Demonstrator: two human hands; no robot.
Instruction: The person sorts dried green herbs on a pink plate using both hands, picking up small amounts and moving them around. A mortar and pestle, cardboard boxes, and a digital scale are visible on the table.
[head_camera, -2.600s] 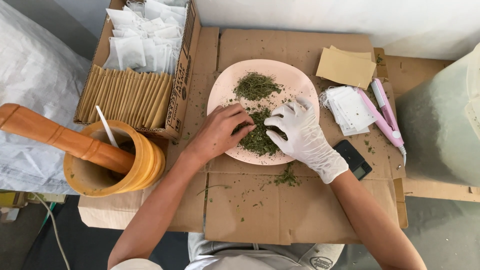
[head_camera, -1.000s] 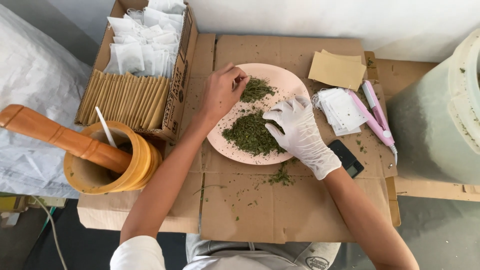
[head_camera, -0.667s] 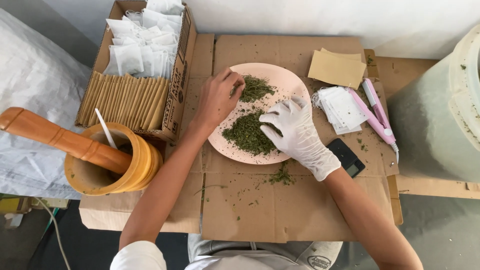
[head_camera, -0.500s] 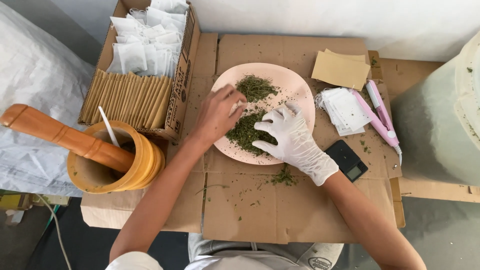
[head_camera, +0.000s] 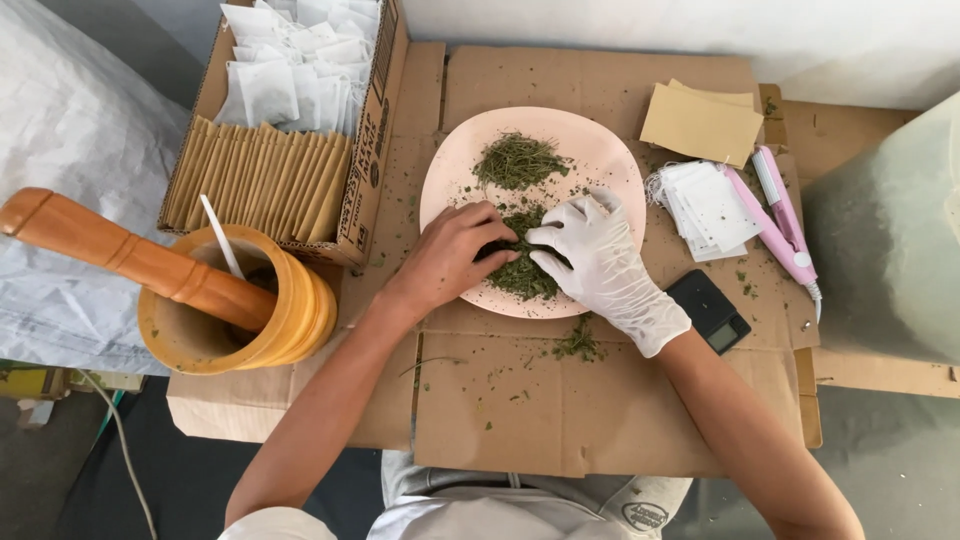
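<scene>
Since the frame one second before, the bare left hand (head_camera: 455, 255) had been drawn back from the far pile of dried herb (head_camera: 517, 160) to the near pile (head_camera: 522, 270), and the gloved right hand (head_camera: 598, 262) had been brought closer to it, so that both hands were met over the near pile. The left hand's fingers were curled down into the green flakes, their tips pressed into the pile; whether any herb was pinched between them could not be told. The right hand, covered by a white glove, was laid with its fingers (head_camera: 560, 240) loosely spread and bent, the tips resting on the same pile opposite the left fingertips.

Both piles were held on a pale pink round plate (head_camera: 600, 150), which was set on flattened brown cardboard (head_camera: 560, 410). Loose flakes were scattered on the cardboard just below the plate's near rim. To the left, a wooden mortar (head_camera: 290, 310) was seen with a long wooden pestle (head_camera: 120, 250) leaning out of it and a thin white stick (head_camera: 220, 235) standing inside. Behind it, a cardboard box (head_camera: 375, 130) was filled with upright brown envelopes (head_camera: 260, 180) and white sachets (head_camera: 290, 70). To the right of the plate, a stack of small white bags (head_camera: 710, 205), brown paper pieces (head_camera: 700, 120), a pink handheld tool (head_camera: 775, 225) and a small black device (head_camera: 710, 312) were laid.
</scene>
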